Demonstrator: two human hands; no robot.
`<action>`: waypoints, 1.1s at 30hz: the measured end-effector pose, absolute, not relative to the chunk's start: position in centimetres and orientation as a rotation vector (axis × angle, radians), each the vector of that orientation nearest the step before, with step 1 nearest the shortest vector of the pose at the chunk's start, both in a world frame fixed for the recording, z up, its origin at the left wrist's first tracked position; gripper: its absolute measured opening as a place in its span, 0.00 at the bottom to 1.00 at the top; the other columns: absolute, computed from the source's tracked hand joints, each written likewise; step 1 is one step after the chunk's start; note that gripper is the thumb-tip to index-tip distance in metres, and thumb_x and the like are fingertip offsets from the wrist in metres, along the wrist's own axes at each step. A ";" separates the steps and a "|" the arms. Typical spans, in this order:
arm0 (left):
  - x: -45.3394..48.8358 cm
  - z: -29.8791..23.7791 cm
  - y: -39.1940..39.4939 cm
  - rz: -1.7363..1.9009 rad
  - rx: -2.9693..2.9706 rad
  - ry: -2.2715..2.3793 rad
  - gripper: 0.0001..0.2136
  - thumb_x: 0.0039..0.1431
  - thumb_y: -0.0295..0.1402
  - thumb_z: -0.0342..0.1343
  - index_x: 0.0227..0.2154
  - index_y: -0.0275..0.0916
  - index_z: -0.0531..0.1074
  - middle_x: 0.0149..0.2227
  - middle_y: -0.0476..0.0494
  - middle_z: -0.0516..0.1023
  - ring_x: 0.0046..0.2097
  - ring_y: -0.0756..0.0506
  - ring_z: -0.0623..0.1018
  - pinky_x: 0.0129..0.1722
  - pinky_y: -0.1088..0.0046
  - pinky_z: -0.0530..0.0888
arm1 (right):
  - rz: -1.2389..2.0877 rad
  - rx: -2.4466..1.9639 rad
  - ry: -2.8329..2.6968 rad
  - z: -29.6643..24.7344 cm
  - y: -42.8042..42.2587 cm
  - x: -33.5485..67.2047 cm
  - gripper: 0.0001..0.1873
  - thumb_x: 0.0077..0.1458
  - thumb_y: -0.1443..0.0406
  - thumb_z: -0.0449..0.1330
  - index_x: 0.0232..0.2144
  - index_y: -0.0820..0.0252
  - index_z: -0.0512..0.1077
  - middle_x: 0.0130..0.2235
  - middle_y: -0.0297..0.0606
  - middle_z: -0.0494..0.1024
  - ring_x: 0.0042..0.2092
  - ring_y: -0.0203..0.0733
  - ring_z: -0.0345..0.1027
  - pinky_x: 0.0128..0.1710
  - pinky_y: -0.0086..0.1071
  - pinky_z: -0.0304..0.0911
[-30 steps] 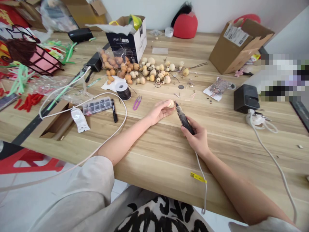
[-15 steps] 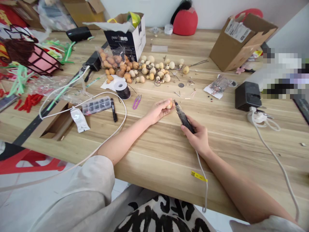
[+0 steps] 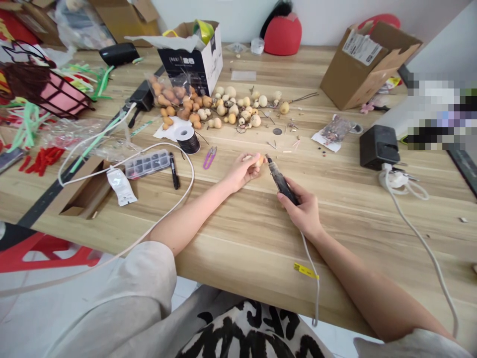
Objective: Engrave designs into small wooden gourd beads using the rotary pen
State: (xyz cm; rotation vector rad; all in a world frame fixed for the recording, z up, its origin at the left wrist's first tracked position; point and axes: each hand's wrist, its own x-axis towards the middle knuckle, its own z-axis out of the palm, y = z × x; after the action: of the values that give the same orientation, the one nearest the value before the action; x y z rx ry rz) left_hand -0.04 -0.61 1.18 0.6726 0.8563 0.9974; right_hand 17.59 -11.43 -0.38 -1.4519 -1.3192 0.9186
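Gourd (image 3: 260, 161), one and small, is held just above the middle of the tabletop by the left hand (image 3: 243, 171), its fingers pinched narrowly around it and hiding part of its surface. Nearest the table's front edge, one pale cord (image 3: 317, 298) bearing one yellow tag (image 3: 305, 270) is hung from one pen-shaped rotary tool (image 3: 282, 183). That tool is gripped by the right hand (image 3: 303, 206), the fingers wrapped about its dark body; its tip is pointed at the gourd, though whether contact is made cannot be told. To the left, one cardboard tray (image 3: 85, 191) is crossed by one white cable (image 3: 193, 174), whose loop is laid between the left forearm and the things there: one white packet (image 3: 121, 186), one compartment box (image 3: 148, 164) and one black marker (image 3: 174, 171). Beyond, one pair of purple snips (image 3: 210, 157) and one spool of black cord (image 3: 189, 141) are seen, with one black power adapter (image 3: 379, 146) at right. One dark disc (image 3: 277, 132) and one clear pouch (image 3: 334, 132) are set farther back. Behind these, brown gourds (image 3: 196, 118), partly bagged, and pale gourds (image 3: 255, 121) are heaped too closely to be counted. Farther still, one navy-and-white box (image 3: 186, 64), one brown carton (image 3: 361, 74) and one red cap (image 3: 283, 36) are ranged toward the wall.
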 end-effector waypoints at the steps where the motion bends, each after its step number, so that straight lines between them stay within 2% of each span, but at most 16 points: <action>1: 0.0 1.1 -0.6 0.993 0.683 0.851 0.10 0.59 0.33 0.62 0.30 0.37 0.67 0.31 0.49 0.81 0.22 0.59 0.71 0.25 0.84 0.66 | 0.922 -1.452 -1.316 -0.4 -11.4 17.6 0.29 0.51 0.58 0.64 0.55 0.60 0.75 0.46 0.43 0.83 0.50 0.56 0.77 0.49 0.52 0.72; 5: 0.2 1.0 -0.5 0.976 0.705 0.856 0.13 0.63 0.41 0.58 0.31 0.36 0.69 0.29 0.46 0.81 0.21 0.59 0.71 0.23 0.84 0.66 | 0.929 -1.455 -1.306 -0.4 -11.4 17.6 0.29 0.51 0.59 0.65 0.55 0.60 0.75 0.47 0.44 0.83 0.52 0.56 0.76 0.52 0.53 0.71; 7: 0.2 0.9 -0.6 0.993 0.754 0.903 0.18 0.63 0.47 0.55 0.29 0.36 0.68 0.24 0.48 0.78 0.17 0.58 0.67 0.18 0.83 0.61 | 0.928 -1.453 -1.307 -0.3 -11.5 17.6 0.29 0.51 0.59 0.65 0.55 0.60 0.75 0.47 0.44 0.83 0.52 0.56 0.76 0.52 0.53 0.71; 10: 0.0 0.9 -1.1 1.046 0.973 0.991 0.22 0.63 0.52 0.53 0.25 0.38 0.65 0.14 0.55 0.68 0.12 0.58 0.58 0.13 0.81 0.51 | 0.925 -1.456 -1.309 -0.2 -11.5 17.5 0.29 0.51 0.59 0.65 0.55 0.61 0.75 0.47 0.44 0.83 0.52 0.56 0.76 0.53 0.53 0.70; 12: -0.3 0.9 -1.2 1.104 1.138 1.066 0.20 0.61 0.50 0.57 0.25 0.38 0.64 0.12 0.59 0.62 0.11 0.58 0.58 0.12 0.82 0.51 | 0.929 -1.456 -1.303 -0.1 -11.5 17.5 0.29 0.50 0.59 0.65 0.54 0.63 0.75 0.47 0.44 0.83 0.52 0.56 0.77 0.54 0.53 0.69; 14: -0.6 1.0 -1.2 1.168 1.199 1.138 0.17 0.61 0.46 0.58 0.27 0.39 0.65 0.12 0.60 0.61 0.12 0.58 0.60 0.13 0.83 0.54 | 0.939 -1.453 -1.295 -0.1 -11.5 17.5 0.30 0.50 0.58 0.65 0.54 0.63 0.75 0.47 0.45 0.83 0.52 0.57 0.76 0.55 0.54 0.69; 19: -0.6 1.1 -0.8 1.145 1.117 1.142 0.07 0.63 0.34 0.57 0.35 0.40 0.64 0.23 0.57 0.74 0.17 0.57 0.70 0.17 0.84 0.63 | 0.963 -1.451 -1.288 -0.2 -11.4 17.5 0.31 0.49 0.58 0.65 0.55 0.63 0.75 0.47 0.46 0.83 0.54 0.58 0.75 0.54 0.55 0.69; 21: -0.4 1.0 -0.9 1.108 1.139 1.114 0.08 0.61 0.31 0.58 0.36 0.40 0.63 0.26 0.56 0.77 0.19 0.57 0.71 0.18 0.84 0.65 | 0.967 -1.452 -1.285 -0.2 -11.4 17.6 0.31 0.49 0.58 0.65 0.55 0.64 0.74 0.47 0.46 0.83 0.54 0.59 0.75 0.55 0.55 0.69; 24: -0.3 0.7 -1.0 1.078 1.172 1.106 0.10 0.60 0.31 0.59 0.35 0.40 0.61 0.26 0.56 0.77 0.20 0.57 0.72 0.20 0.84 0.65 | 0.959 -1.451 -1.278 -0.2 -11.4 17.6 0.31 0.49 0.58 0.65 0.55 0.64 0.75 0.47 0.46 0.82 0.54 0.59 0.75 0.54 0.55 0.69; 30: -0.3 0.1 -0.8 1.148 1.176 1.106 0.15 0.56 0.32 0.61 0.27 0.39 0.56 0.29 0.50 0.79 0.28 0.54 0.79 0.26 0.82 0.70 | 0.947 -1.464 -1.256 -0.3 -11.4 17.6 0.31 0.49 0.58 0.65 0.56 0.64 0.74 0.46 0.47 0.83 0.52 0.58 0.76 0.51 0.55 0.71; 33: -0.4 0.0 -0.8 1.157 1.181 1.089 0.13 0.56 0.31 0.61 0.31 0.40 0.58 0.30 0.51 0.79 0.28 0.53 0.79 0.28 0.81 0.72 | 0.944 -1.466 -1.256 -0.4 -11.4 17.6 0.31 0.49 0.58 0.65 0.56 0.63 0.74 0.46 0.47 0.83 0.51 0.57 0.76 0.50 0.54 0.72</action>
State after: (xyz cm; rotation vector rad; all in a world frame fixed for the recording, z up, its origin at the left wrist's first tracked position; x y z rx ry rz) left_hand -0.36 -0.79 -0.03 1.1814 1.0893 1.1575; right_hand 17.63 -11.42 -0.42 -1.4664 -1.2557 0.9443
